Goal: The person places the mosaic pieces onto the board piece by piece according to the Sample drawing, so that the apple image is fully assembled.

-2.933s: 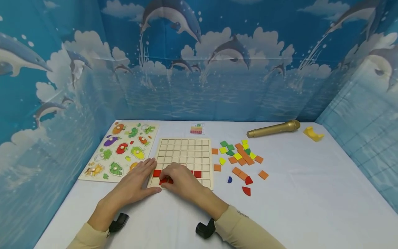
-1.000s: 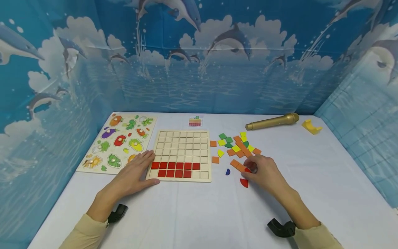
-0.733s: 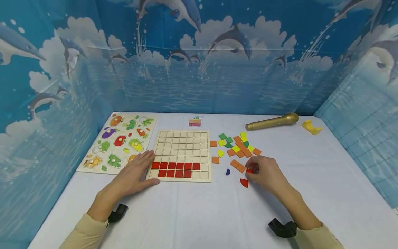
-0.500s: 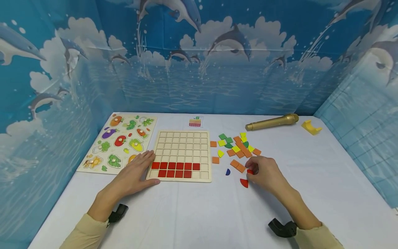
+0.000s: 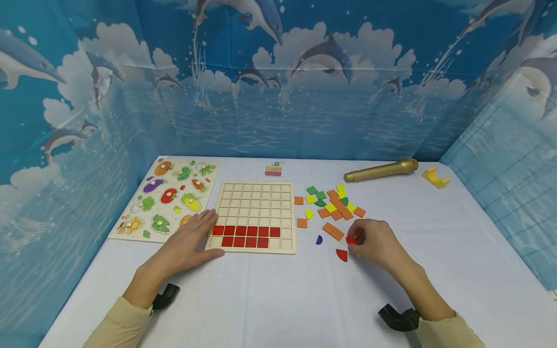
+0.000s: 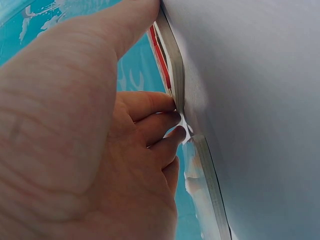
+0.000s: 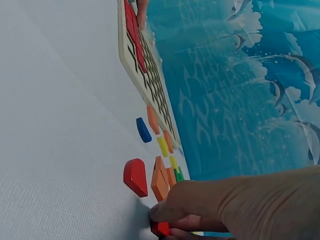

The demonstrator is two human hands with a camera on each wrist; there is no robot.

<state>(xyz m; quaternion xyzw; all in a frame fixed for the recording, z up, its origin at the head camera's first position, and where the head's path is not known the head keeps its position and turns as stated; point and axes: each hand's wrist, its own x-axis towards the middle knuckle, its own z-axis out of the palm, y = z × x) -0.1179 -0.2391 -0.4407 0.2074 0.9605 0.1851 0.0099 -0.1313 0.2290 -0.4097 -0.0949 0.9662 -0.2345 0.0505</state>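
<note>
The right hand (image 5: 374, 241) pinches a small red piece (image 5: 350, 240) between thumb and fingertips, low over the white surface (image 5: 278, 299); in the right wrist view the red piece (image 7: 161, 228) shows just under the curled fingers (image 7: 172, 212), so the grip is narrow and closed on it. Just beside it lies a second red quarter-round piece (image 5: 342, 254), with a small blue piece (image 5: 319, 239) a little to its left and two orange squares (image 5: 333, 231) just behind.

The left hand (image 5: 191, 241) lies flat with its fingers straight, resting on the surface against the left edge of the wooden grid board (image 5: 254, 200); its grip is wide and holds nothing. The left wrist view shows the fingertips (image 6: 170, 120) touching the board's edge. Two rows of red squares (image 5: 245, 236) fill the near part of the grid board.

A loose heap of orange, yellow and green pieces (image 5: 332, 205) sits right of the board. Left of it lies a vegetable peg puzzle (image 5: 167, 200). Behind the board is a small pattern card (image 5: 274, 169); any writing on it is too small to read. A gold microphone (image 5: 382, 170) and a yellow block (image 5: 436, 177) lie at the far right. No brand or label can be read anywhere
</note>
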